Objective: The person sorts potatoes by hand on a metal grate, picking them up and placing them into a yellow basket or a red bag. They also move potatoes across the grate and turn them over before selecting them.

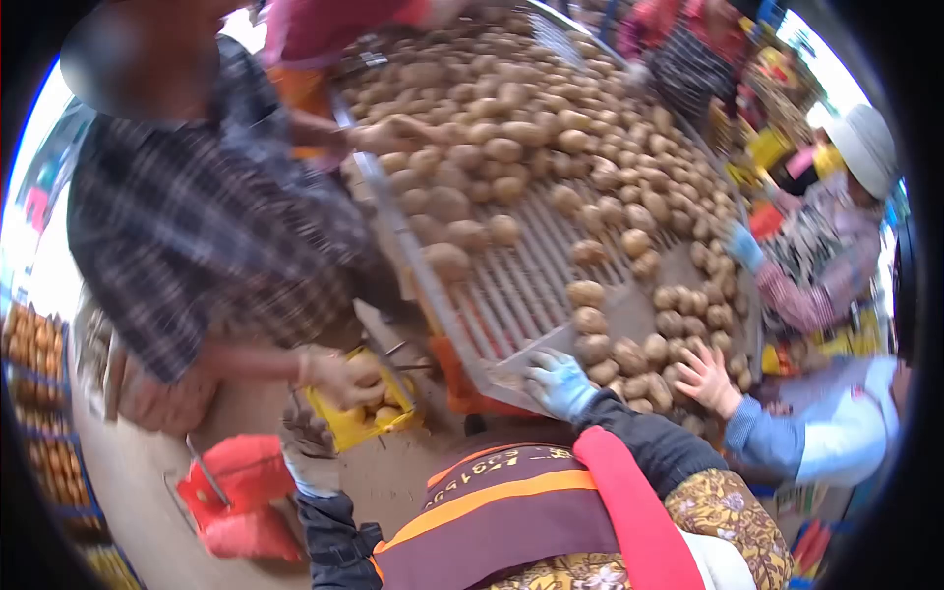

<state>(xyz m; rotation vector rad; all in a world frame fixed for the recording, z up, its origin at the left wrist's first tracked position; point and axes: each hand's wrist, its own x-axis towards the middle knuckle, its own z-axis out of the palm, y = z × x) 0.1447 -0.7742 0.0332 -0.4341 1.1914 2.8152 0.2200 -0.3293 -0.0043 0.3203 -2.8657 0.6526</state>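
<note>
My right hand [560, 383], in a pale blue glove, rests at the near corner of a metal sorting table [511, 379], its fingers stretched out and apart. Potatoes [629, 356] lie just beyond it. Down on the left, my left hand [311, 450] wears a soiled glove beside a small yellow basket [359, 433] holding a few potatoes. Blur hides whether its fingers grip the basket's edge. A co-worker in a plaid shirt reaches one hand [344, 379] into that basket. Another person's bare hand [706, 382] spreads over potatoes right of my right hand.
A large potato heap [511, 108] covers the table's far part, above slatted bars [521, 265]. Co-workers stand around it, one with a blue glove [744, 246] at the right edge. Red bags [241, 492] lie on the floor. Stacked crates of potatoes [44, 393] stand far left.
</note>
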